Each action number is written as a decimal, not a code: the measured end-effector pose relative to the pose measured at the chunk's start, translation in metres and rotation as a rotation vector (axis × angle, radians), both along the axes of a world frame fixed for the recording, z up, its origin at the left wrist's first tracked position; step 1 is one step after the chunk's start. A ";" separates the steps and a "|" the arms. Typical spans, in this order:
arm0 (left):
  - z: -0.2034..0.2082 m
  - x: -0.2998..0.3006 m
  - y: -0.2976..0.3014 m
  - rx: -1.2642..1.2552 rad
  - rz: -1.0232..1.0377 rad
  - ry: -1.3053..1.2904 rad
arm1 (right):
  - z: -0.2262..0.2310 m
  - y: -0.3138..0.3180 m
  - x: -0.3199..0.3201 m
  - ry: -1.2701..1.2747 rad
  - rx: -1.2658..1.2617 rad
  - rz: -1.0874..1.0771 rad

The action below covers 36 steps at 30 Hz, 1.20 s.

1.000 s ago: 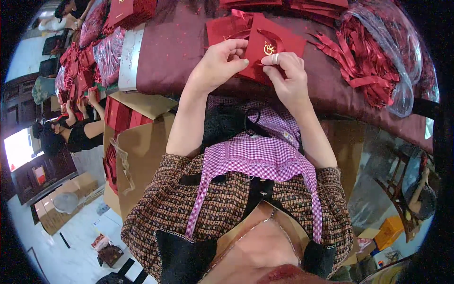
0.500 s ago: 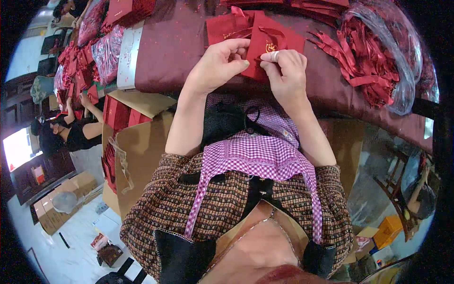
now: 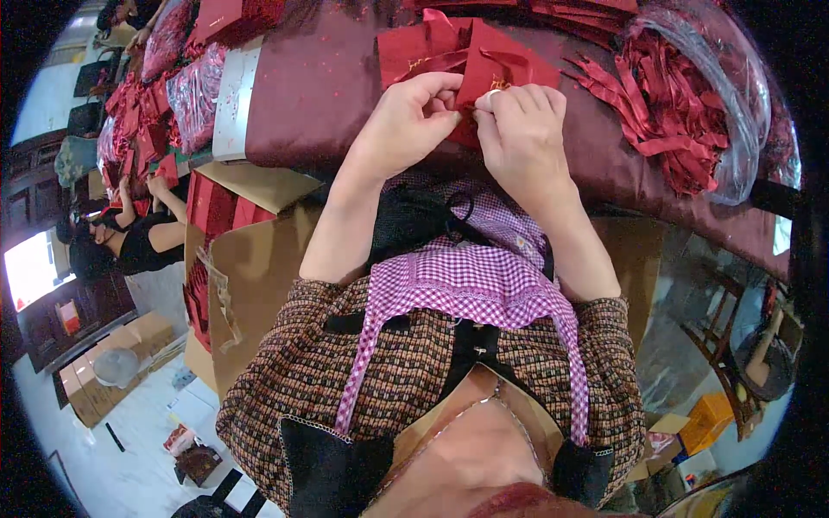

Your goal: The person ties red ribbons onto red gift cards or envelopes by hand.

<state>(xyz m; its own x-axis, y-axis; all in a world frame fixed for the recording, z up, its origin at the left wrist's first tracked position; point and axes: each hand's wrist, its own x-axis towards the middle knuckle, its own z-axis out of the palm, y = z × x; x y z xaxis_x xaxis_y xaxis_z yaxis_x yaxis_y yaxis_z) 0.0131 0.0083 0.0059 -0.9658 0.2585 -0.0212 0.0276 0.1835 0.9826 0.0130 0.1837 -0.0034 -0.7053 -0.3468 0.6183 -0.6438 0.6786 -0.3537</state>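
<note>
Maroon-covered table (image 3: 328, 104), bearing all the work. Clear plastic bag of red ribbons (image 3: 691, 112), well to the right of the grip. Red paper envelope (image 3: 501, 65), pinched at its near edge by both hands. Left hand (image 3: 406, 121) and right hand (image 3: 518, 129), fingertips closed on it, touching each other.

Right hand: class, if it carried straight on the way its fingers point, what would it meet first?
The right hand would probably meet the red envelope it already pinches; depth is unclear.
</note>
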 end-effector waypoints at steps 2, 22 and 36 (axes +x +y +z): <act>0.004 0.003 0.005 -0.079 0.075 0.072 | 0.005 0.000 0.000 0.027 0.096 0.001; -0.012 -0.004 0.005 -0.238 0.026 0.405 | -0.005 0.010 -0.009 -0.088 -0.156 0.098; 0.002 0.004 0.012 -0.453 -0.051 0.583 | 0.034 0.026 -0.036 0.027 0.199 0.365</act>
<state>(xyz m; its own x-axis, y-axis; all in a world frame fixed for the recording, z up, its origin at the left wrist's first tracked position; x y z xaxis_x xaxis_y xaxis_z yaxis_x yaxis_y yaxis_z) 0.0171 0.0199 0.0074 -0.8398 0.3910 0.3767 0.5414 0.5520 0.6341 -0.0229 0.2095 0.0304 -0.4986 -0.6857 0.5304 -0.8618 0.4577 -0.2185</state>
